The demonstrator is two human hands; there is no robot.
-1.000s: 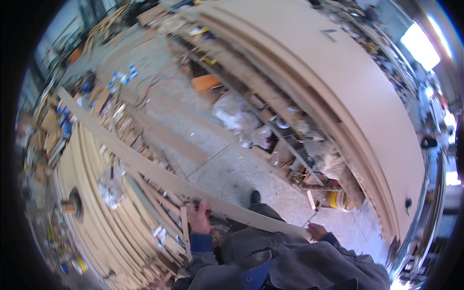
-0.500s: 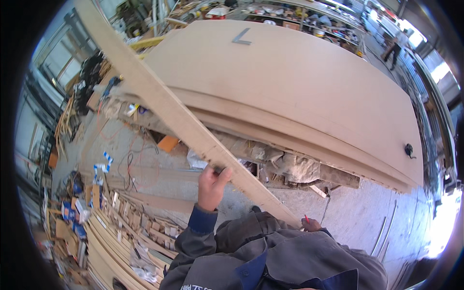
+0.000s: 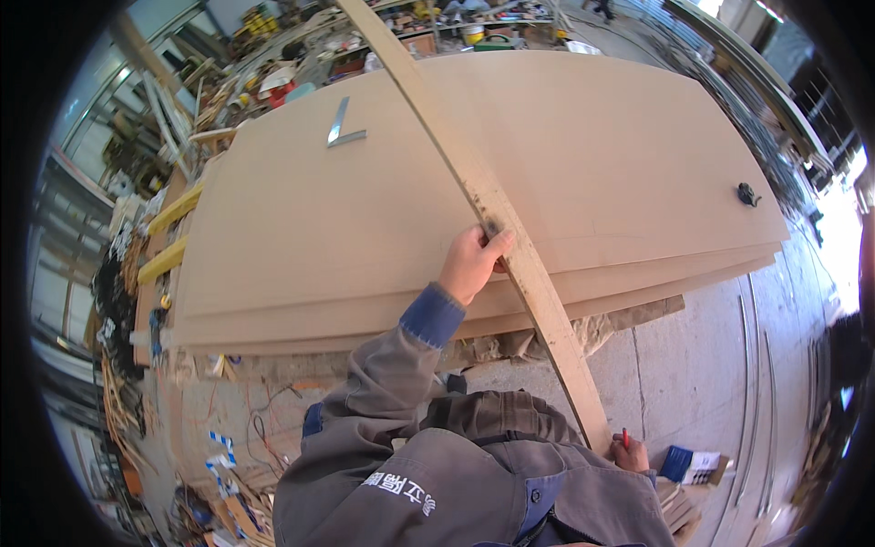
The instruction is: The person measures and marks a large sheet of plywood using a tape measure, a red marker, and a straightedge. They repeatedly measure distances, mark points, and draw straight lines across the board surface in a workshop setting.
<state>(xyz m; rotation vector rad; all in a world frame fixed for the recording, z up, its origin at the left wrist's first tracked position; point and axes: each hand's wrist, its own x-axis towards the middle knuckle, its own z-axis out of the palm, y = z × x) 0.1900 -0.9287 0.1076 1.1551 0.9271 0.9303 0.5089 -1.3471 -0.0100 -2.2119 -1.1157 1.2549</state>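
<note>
A long, narrow wooden plank [image 3: 540, 296] runs slantwise from my lap out over a stack of large brown sheets [image 3: 583, 173]. My left hand [image 3: 471, 262] grips it about midway, thumb on the top face and fingers around the edge. Close to my body, my right hand [image 3: 631, 453] is closed at the plank's near end, with a red pen-like stick [image 3: 625, 438] poking up from it. The far end of the plank leaves the picture at the top. A metal L-shaped square [image 3: 341, 126] lies on the top sheet, left of the plank.
A small black object [image 3: 747, 194] sits near the sheets' right end. Yellow beams [image 3: 173, 209] stick out at the left. Thin metal rods [image 3: 770, 410] and an open box [image 3: 688, 464] lie on the floor at right. Cluttered shelves [image 3: 474, 23] stand behind the stack.
The plank has swung rightward in the view and now crosses over the sheets rather than past their left end. Both hands stay on it. The view has turned left.
</note>
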